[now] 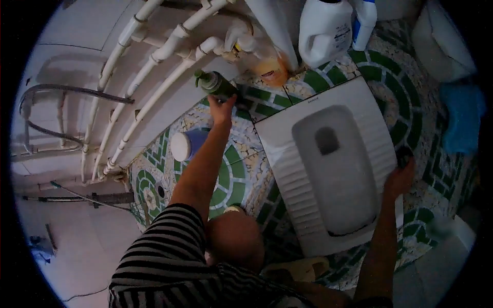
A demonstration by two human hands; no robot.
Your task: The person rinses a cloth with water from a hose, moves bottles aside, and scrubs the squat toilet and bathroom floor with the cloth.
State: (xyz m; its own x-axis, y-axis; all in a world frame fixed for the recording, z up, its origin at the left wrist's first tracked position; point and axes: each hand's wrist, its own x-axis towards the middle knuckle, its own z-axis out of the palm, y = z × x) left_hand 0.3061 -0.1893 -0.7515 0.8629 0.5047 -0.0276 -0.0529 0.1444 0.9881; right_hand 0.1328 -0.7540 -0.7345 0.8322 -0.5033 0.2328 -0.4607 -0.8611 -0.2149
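Observation:
My left hand (222, 109) is closed around the lower part of a green bottle (218, 85) with a green top, beside the wall pipes. To the right, my right hand (400, 178) is at the edge of a white squat toilet (280, 159) set in the floor. Its fingers are curled on a small dark object (404, 155) that is too dim to name. Near my left forearm stands a blue container (198, 137) with a round white lid (181, 147).
White pipes (165, 50) run along the wall at upper left. An orange bottle (272, 73), a white jug (324, 38) and a blue-and-white bottle (364, 25) stand behind the toilet. A blue item (463, 119) lies at far right. Green patterned tiles (228, 177) cover the floor.

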